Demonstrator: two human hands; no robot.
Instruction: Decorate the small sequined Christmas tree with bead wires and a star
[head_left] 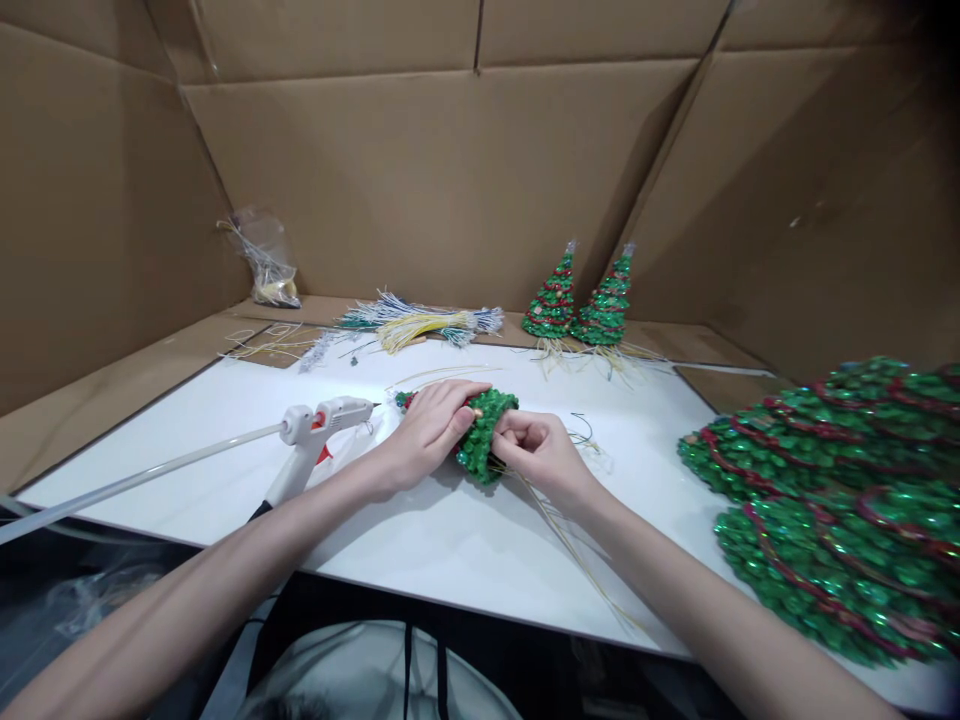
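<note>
Head view, and the action is right in the middle of the white tabletop [405,555]: a small green cone-shaped tree with red trim [484,455] lies on its side, silvery tip to the left, base turned to the right. The left hand [435,430] is wrapped over its side, gripping it with fingers laid across the green surface. Over at the base, the right hand [541,452] has its fingers curled closed right up against the edge; what they pinch, if anything, is hidden. Thin pale yellow wires [576,556] trail from beneath the base towards the near edge, passing just beside the right hand.

Just left of the tree's tip comes the nozzle of a white glue gun with an orange-red trigger [341,412], a long translucent glue stick [172,470] running out of its back. Beyond the hands, there's a bundle of white, yellow and green wires [420,325], and to its right two small green trees with red trim [553,300] stand upright, side by side. A clear plastic bag [266,255] sits at the far left by the brown cardboard walls [360,180]. And on the right, large glossy green tree shapes with red garlands [840,570] crowd the edge.
</note>
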